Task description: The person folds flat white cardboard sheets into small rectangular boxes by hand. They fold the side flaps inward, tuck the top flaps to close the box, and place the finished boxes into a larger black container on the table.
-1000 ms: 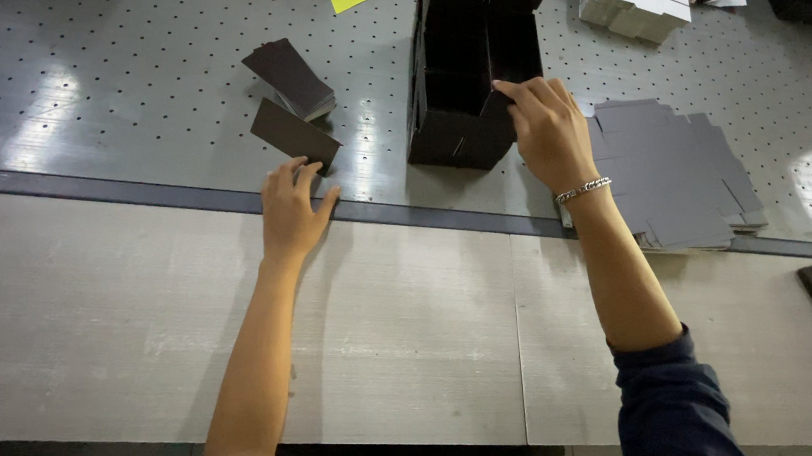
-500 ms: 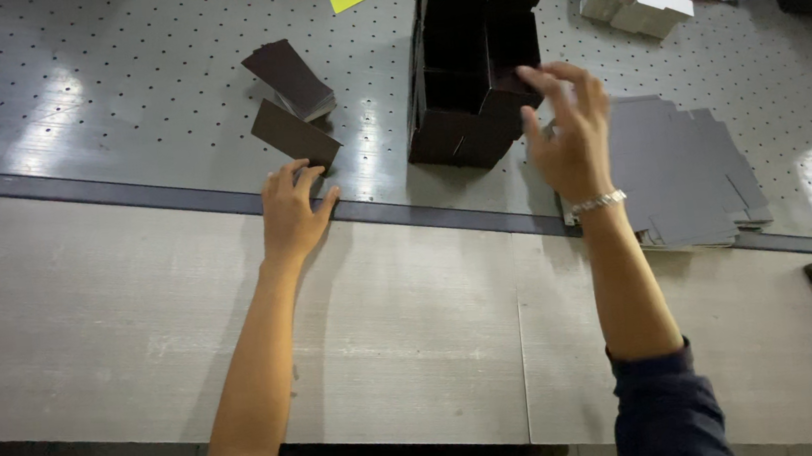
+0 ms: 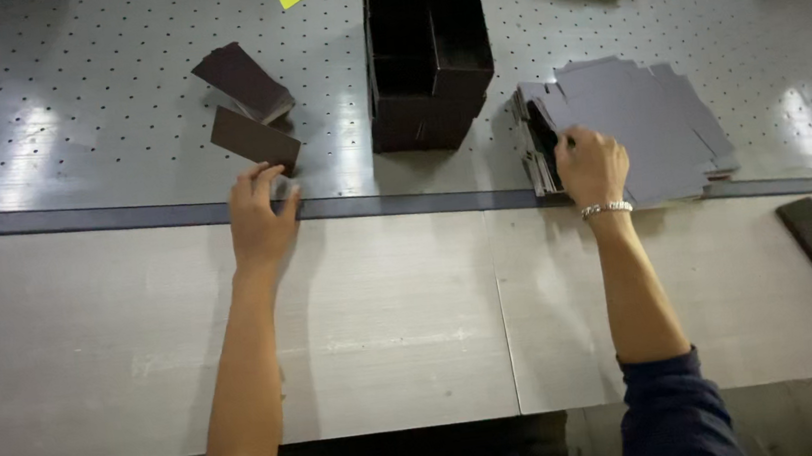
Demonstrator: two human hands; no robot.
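Grey flat cardboard blanks (image 3: 646,122), stacked, pinched at their edge by the right grip (image 3: 588,164); left grip (image 3: 259,213) spread, just below a dark card (image 3: 254,138).

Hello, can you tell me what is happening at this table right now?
A person works at a grey perforated table. The right hand is on the near left edge of a stack of flat grey die-cut cardboard sheets; its grip there is unclear. The left hand rests open by a dark brown card. A row of black open cardboard boxes stands between them.
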